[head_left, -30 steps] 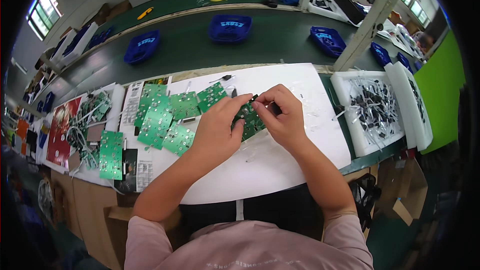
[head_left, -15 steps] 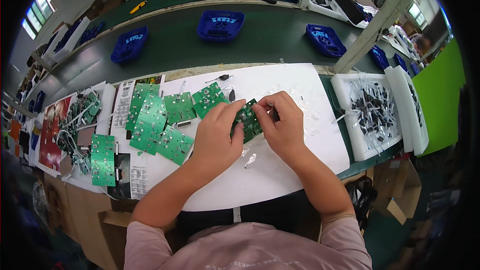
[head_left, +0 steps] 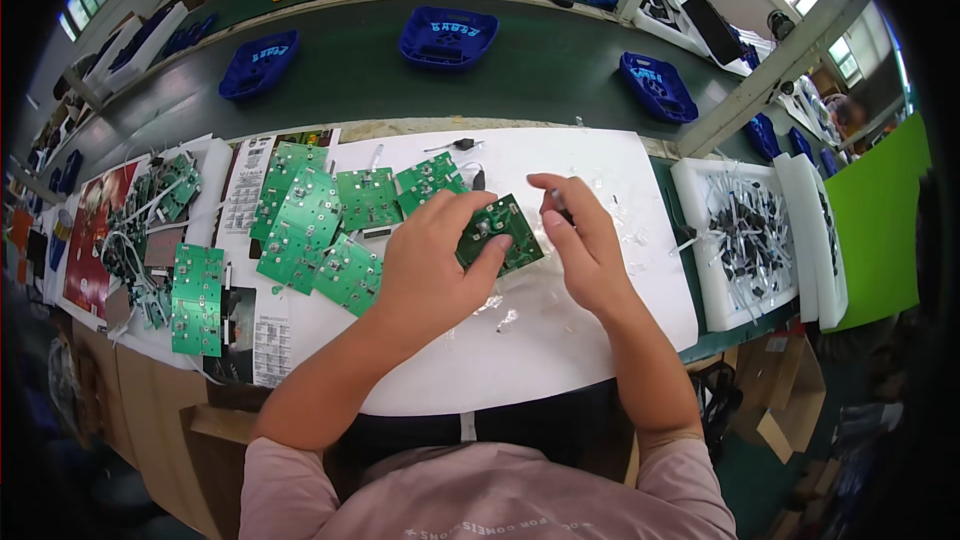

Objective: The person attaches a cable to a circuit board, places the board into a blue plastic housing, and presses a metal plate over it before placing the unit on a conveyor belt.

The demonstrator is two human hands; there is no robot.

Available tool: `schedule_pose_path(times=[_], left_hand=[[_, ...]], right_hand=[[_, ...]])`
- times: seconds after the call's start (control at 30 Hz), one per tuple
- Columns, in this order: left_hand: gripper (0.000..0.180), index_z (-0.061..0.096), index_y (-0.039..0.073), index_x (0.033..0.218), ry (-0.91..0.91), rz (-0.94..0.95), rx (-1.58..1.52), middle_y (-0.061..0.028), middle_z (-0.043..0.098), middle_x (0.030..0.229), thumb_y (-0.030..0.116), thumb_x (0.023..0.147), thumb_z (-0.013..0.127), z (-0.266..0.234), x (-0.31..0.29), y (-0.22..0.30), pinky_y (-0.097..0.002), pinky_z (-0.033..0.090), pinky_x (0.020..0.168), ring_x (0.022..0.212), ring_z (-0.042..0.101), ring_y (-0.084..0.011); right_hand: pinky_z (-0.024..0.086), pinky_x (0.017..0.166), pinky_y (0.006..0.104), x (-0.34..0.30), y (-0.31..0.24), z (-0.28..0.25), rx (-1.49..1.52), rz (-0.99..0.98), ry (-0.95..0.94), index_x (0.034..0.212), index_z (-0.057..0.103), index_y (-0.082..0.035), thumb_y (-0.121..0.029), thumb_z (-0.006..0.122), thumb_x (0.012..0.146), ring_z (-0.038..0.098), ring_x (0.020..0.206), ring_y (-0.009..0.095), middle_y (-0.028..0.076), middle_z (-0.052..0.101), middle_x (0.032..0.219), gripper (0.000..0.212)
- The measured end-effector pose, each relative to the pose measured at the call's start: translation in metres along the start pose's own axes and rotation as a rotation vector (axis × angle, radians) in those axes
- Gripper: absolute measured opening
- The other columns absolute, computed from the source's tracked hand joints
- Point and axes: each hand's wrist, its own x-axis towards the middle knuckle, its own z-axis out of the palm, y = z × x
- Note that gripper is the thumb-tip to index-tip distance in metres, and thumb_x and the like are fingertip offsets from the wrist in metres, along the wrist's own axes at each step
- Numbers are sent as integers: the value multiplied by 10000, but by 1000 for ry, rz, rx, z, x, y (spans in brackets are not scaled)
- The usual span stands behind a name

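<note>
Across the workshop ran a dark green counter (head_left: 340, 80), with a white sheet (head_left: 600, 360) nearer and a white foam tray (head_left: 695, 230) of tangled leads (head_left: 750, 225) to its right. The left hand (head_left: 432, 255) clamped a green circuit board (head_left: 523, 237) over the sheet; the right hand (head_left: 590, 250) hung just beside, apart, its contents unclear. An edge grip, off the mounted components (head_left: 482, 228), would probably steady it best.
</note>
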Motion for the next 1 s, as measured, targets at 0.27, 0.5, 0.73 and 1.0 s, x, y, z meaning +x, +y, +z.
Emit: schedule_pose_path(times=[0.27, 0.5, 0.73, 1.0], left_hand=[[245, 736, 59, 965, -6, -82, 91, -87, 681, 844, 234, 822, 831, -8, 5, 0, -346, 487, 616, 722, 668, -261], [196, 776, 91, 951, -5, 2, 130, -58, 663, 792, 249, 839, 803, -11, 6, -2, -390, 492, 575, 668, 667, -270], [207, 792, 81, 988, -83, 73, 226, -57, 685, 823, 218, 835, 818, -12, 3, 1, -355, 484, 568, 664, 664, -247], [201, 788, 79, 965, -28, 141, 255, -54, 656, 792, 197, 806, 825, -4, -2, 1, -365, 486, 556, 663, 660, -246]], right_hand=[[454, 621, 289, -1, -2, -3, -61, -112, -155, 1061, 716, 12, -2, 663, 945, 590, 681, 168, 96, 638, 814, 128], [430, 574, 304, 3, 0, -4, -60, -177, -132, 910, 723, 18, -14, 690, 921, 575, 639, 170, 84, 626, 759, 47], [437, 559, 326, 0, -8, -8, -136, -105, -215, 866, 726, 12, -30, 707, 873, 584, 599, 206, 98, 617, 717, 46], [471, 537, 349, -1, -10, -8, -244, -181, -199, 800, 702, -5, -35, 718, 813, 610, 579, 243, 100, 608, 693, 37]])
